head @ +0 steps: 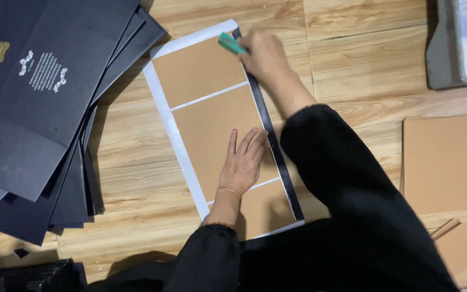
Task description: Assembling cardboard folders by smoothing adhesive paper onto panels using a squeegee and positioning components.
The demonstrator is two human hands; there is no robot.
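The left hand point(242, 165) lies flat, fingers open, on the cardboard panels point(212, 124); the right hand point(266, 54) grips a green scraper point(231, 44) at the far end of the folded black edge strip point(271, 135); the white margins point(171, 130) on the other sides remain unfolded.

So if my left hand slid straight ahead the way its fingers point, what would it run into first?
The left hand lies flat on the middle brown board panel, fingers pointing up and slightly right. Going straight on, it would probably first meet the folded black strip along the right edge, well below the right hand holding the green scraper.

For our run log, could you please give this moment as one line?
left hand: flat on brown boards | right hand: presses green scraper on black strip | white sheet beneath
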